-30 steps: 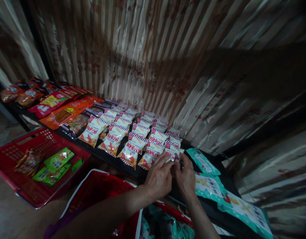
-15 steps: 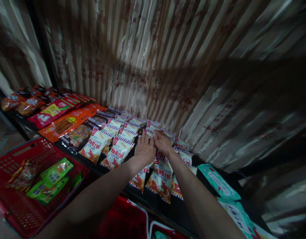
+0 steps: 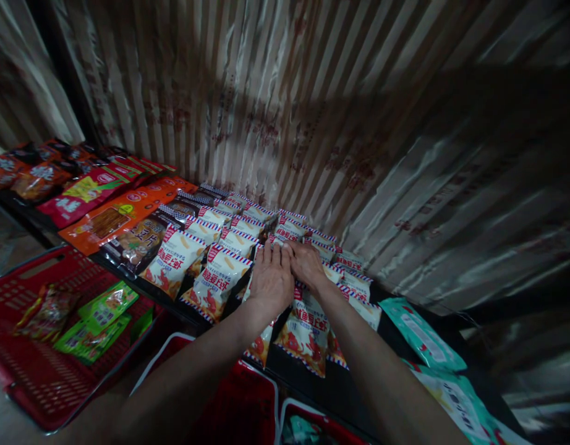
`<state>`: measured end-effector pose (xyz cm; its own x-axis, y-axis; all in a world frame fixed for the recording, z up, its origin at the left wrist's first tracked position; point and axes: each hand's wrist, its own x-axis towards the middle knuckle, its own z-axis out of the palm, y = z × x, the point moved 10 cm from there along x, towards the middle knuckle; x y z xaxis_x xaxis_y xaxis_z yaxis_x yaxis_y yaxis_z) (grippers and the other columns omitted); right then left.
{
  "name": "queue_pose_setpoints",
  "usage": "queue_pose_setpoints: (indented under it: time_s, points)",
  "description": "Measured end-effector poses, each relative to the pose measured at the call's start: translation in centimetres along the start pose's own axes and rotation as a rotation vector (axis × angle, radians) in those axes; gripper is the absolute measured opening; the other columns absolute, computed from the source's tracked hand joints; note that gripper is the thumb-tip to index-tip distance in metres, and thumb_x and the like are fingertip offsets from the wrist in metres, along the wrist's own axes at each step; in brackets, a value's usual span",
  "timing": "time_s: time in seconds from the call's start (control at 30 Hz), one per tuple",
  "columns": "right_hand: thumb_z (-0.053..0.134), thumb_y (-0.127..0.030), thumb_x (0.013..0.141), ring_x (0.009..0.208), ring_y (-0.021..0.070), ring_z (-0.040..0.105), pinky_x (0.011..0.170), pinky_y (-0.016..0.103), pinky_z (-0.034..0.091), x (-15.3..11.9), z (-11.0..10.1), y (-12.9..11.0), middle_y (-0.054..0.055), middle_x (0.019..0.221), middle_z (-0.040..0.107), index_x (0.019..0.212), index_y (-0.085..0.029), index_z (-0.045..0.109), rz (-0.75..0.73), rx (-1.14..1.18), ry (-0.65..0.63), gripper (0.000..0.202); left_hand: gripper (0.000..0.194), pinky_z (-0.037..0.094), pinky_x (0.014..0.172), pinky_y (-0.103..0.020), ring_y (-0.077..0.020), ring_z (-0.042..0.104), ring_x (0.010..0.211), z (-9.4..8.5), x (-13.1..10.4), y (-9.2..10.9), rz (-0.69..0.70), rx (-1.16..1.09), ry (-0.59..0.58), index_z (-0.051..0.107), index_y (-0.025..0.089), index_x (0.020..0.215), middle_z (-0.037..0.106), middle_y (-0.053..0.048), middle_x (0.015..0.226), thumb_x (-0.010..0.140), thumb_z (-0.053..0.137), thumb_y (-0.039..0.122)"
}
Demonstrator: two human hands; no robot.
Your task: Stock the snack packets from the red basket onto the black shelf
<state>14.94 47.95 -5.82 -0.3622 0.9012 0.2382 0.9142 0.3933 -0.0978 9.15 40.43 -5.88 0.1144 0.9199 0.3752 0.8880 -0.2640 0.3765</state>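
Observation:
My left hand (image 3: 271, 278) lies flat, palm down, on a white snack bag with a striped edge, its fingers stretched out and side by side. Beside it my right hand (image 3: 306, 262) rests on the bags too, its fingertips touching the left hand's; its fingers are extended. Several more bags of the same kind stand in rows around both hands, such as one white snack bag (image 3: 217, 281) to the left and another (image 3: 306, 330) below the hands. The hands hide parts of the bags beneath them.
Brown (image 3: 139, 241), orange (image 3: 113, 216) and pink (image 3: 90, 191) packs lie left on the black shelf (image 3: 308, 395). Teal packs (image 3: 424, 334) lie right. A red basket (image 3: 29, 377) with green packs (image 3: 97, 321) stands lower left. Behind hangs a pleated sheet (image 3: 276, 105).
The view has shifted slightly. My hands stay together on the bags, with the right hand a little lower and closer against the left fingertips.

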Motion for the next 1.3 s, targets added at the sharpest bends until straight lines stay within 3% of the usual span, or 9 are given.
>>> queue_pose_setpoints:
  time_s: [0.37, 0.53, 0.7, 0.83, 0.93, 1.07, 1.2, 1.3]
  points:
    - [0.039, -0.029, 0.09, 0.094, 0.0213, 0.064, 0.1, 0.037, 0.033, -0.3, -0.4, 0.0, 0.007, 0.098, 0.073, 0.093, -0.022, 0.069, 0.0, 0.011, -0.012, 0.03, 0.061, 0.019, 0.111, -0.05, -0.0352, 0.018, 0.139, -0.3, -1.0, 0.3, -0.002, -0.031, 0.075, 0.032, 0.001, 0.138, 0.038, -0.024, 0.142, 0.084, 0.045, 0.026]
    - [0.037, -0.026, 0.09, 0.107, 0.0226, 0.059, 0.104, 0.04, 0.029, -0.8, -1.2, -0.6, 0.011, 0.114, 0.067, 0.109, -0.018, 0.063, -0.01, 0.039, 0.091, 0.033, 0.056, 0.025, 0.108, -0.05, -0.0319, 0.017, 0.141, -0.8, -1.1, 0.0, -0.007, -0.047, 0.107, 0.037, 0.007, 0.136, 0.035, -0.02, 0.145, 0.083, 0.043, 0.022]
    - [0.039, -0.02, 0.088, 0.111, 0.0222, 0.058, 0.108, 0.046, 0.024, -1.3, -0.7, -1.5, 0.01, 0.116, 0.066, 0.114, -0.019, 0.06, -0.012, 0.074, 0.05, 0.034, 0.053, 0.025, 0.109, -0.048, -0.0319, 0.023, 0.139, -1.1, -1.3, -0.3, -0.01, -0.031, 0.136, 0.041, 0.005, 0.133, 0.042, -0.018, 0.141, 0.082, 0.042, 0.02]
    - [0.041, -0.02, 0.084, 0.117, 0.0236, 0.053, 0.106, 0.044, 0.03, -2.1, -3.1, -2.2, 0.014, 0.123, 0.061, 0.117, -0.012, 0.059, -0.032, 0.171, 0.205, 0.038, 0.05, 0.027, 0.109, -0.046, -0.0305, 0.023, 0.139, -1.8, -1.4, -0.2, 0.016, -0.058, 0.176, 0.042, 0.007, 0.133, 0.044, -0.016, 0.14, 0.084, 0.041, 0.019]
    - [0.037, -0.025, 0.087, 0.113, 0.0225, 0.055, 0.1, 0.041, 0.04, -4.9, -5.2, -2.9, 0.014, 0.118, 0.062, 0.116, -0.013, 0.058, 0.0, 0.31, 0.359, 0.038, 0.045, 0.03, 0.108, -0.043, -0.0272, 0.029, 0.136, -2.6, -1.5, -0.4, 0.027, -0.111, 0.23, 0.044, 0.01, 0.131, 0.05, -0.013, 0.137, 0.088, 0.039, 0.02]
    - [0.035, -0.032, 0.091, 0.124, 0.0243, 0.045, 0.105, 0.048, 0.034, -12.1, -5.8, -5.3, 0.014, 0.128, 0.054, 0.121, -0.017, 0.053, 0.108, 0.376, 0.525, 0.039, 0.039, 0.035, 0.106, -0.039, -0.0217, 0.04, 0.13, -3.7, -1.7, -1.7, -0.026, -0.223, 0.3, 0.051, 0.014, 0.124, 0.057, -0.009, 0.129, 0.088, 0.036, 0.015]
    - [0.034, -0.029, 0.093, 0.133, 0.0259, 0.034, 0.106, 0.051, 0.031, -18.1, -2.8, -8.9, 0.015, 0.142, 0.04, 0.131, -0.018, 0.043, 0.154, 0.427, 0.497, 0.041, 0.039, 0.038, 0.106, -0.036, -0.0197, 0.049, 0.121, -4.4, -2.1, -2.2, -0.016, -0.31, 0.352, 0.058, 0.014, 0.114, 0.062, -0.008, 0.121, 0.081, 0.038, 0.007]
    - [0.034, -0.032, 0.093, 0.134, 0.0274, 0.033, 0.104, 0.054, 0.033, -19.6, -0.4, -9.7, 0.017, 0.142, 0.04, 0.136, -0.017, 0.037, 0.212, 0.424, 0.449, 0.046, 0.041, 0.039, 0.105, -0.037, -0.0182, 0.051, 0.117, -4.8, -2.4, -2.0, 0.031, -0.355, 0.386, 0.059, 0.014, 0.111, 0.063, -0.008, 0.118, 0.079, 0.036, 0.003]
